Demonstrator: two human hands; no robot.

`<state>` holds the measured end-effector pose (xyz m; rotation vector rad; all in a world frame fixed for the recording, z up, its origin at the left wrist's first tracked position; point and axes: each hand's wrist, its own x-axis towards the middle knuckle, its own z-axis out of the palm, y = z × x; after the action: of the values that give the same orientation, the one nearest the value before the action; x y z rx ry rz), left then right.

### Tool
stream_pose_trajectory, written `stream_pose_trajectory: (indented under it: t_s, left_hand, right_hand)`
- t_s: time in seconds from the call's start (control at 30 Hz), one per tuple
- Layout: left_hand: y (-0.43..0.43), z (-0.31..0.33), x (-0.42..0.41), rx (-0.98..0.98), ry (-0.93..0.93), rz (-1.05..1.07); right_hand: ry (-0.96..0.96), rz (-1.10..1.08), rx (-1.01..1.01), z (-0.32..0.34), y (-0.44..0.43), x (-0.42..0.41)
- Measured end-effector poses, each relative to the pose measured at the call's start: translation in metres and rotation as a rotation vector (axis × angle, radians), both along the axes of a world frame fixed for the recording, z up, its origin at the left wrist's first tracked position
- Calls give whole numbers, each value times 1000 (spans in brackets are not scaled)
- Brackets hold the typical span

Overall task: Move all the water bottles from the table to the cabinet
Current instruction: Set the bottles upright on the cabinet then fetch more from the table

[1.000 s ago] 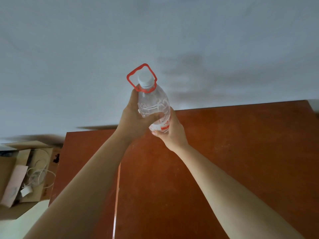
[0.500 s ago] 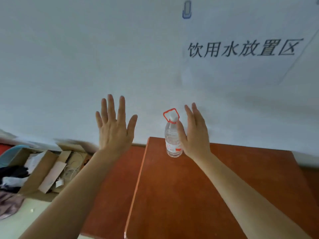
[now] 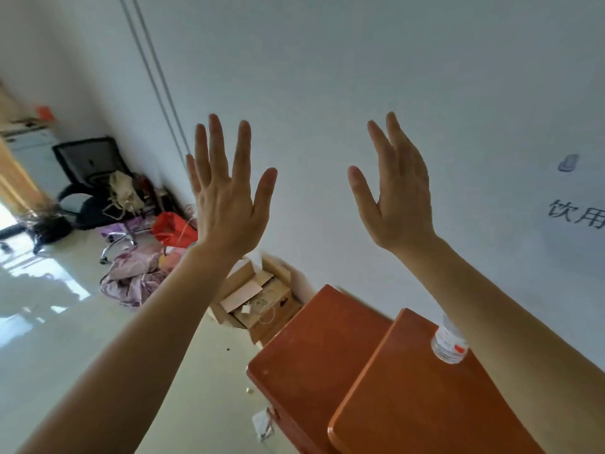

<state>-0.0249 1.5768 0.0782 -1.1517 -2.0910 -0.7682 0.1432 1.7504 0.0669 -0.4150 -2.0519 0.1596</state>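
Where the orange-brown cabinet [image 3: 409,398] fills the lower right of the frame, one bottle [image 3: 448,345] stands upright on its top, near the back edge by the wall [image 3: 327,77]. The right forearm crosses in front of the bottle's upper part, so its cap is hidden; only the clear body and a bit of red label show. A second, lower wooden surface [image 3: 311,348] sits just left of the cabinet top.

Both hands are up in the middle of the frame, well apart from the bottle and from each other. The left hand [image 3: 227,204] shows its back with fingers spread wide and straight, holding nothing. The right hand [image 3: 397,199] is turned edge-on, fingers straight and loosely together, thumb out, also empty.

Further out, an open cardboard box [image 3: 258,299] lies on the floor beside the furniture, and a heap of cloth [image 3: 134,276], a red bag [image 3: 172,229] and an office chair [image 3: 91,168] sit toward the left.

This looks like the gap between placements: the bottle is set down and nothing is in hand. No table or other bottles show, so how many remain cannot be told. The next move likely calls for turning toward the table, finding another bottle and closing a hand round it.
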Motion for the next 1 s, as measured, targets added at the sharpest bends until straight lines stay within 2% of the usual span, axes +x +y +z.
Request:
stream_pose_trajectory:
  t_s: [0.13, 0.27, 0.37, 0.5, 0.7, 0.9, 1.0]
  left_hand:
    - [-107, 12, -54, 37, 45, 119]
    - [-265, 27, -127, 20, 138, 345]
    - [-405, 33, -169, 10, 197, 575]
    - [-576, 35, -179, -3, 191, 896]
    - [-719, 24, -172, -9, 135, 1136]
    - [-834, 9, -203, -69, 105, 1391]
    - [-880, 10, -232, -98, 154, 1505]
  right_hand:
    - [86, 97, 4, 33, -84, -81]
    - [98, 275, 78, 50, -211, -190]
    - [122, 417, 155, 51, -322, -269]
    - [120, 609, 214, 46, -467, -351]
    - [99, 884, 276, 27, -622, -422]
    - [201, 1150, 273, 22, -774, -524]
    - [256, 1297, 236, 18, -847, -577]
